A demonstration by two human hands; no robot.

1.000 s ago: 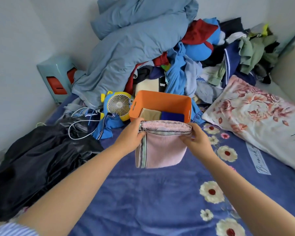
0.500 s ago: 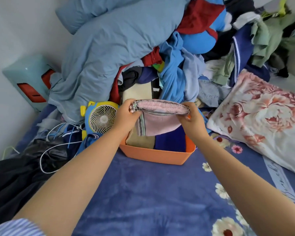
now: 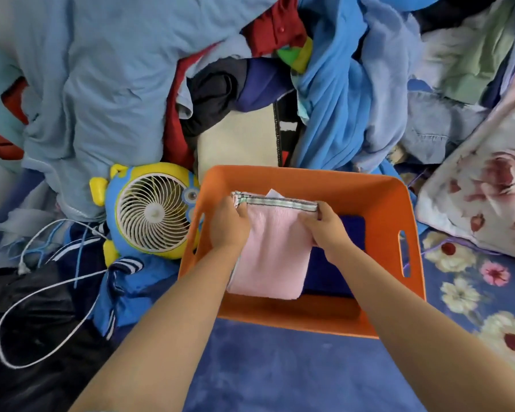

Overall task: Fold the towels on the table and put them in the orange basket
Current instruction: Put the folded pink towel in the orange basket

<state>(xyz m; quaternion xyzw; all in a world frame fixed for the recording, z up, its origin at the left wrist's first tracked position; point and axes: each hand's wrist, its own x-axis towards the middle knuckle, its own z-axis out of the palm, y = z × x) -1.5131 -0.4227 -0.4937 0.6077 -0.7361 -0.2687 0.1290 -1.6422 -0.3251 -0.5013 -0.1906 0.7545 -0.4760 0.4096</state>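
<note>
Head camera looks steeply down, close above the basket (image 3: 384, 203).

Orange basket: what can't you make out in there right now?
Head view only:
- Dark blue towel: mostly hidden under the right hand and pink towel.
- Anything beneath the pink towel: covered by it.
- Orange basket floor on its left side: blocked by the left hand.

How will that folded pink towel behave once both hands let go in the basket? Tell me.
The pink towel looks soft and floppy: it sags below the left hand and right hand, so it will probably slump flat. It seems light and unlikely to slide, landing partly on the dark blue towel inside the orange basket.
</note>
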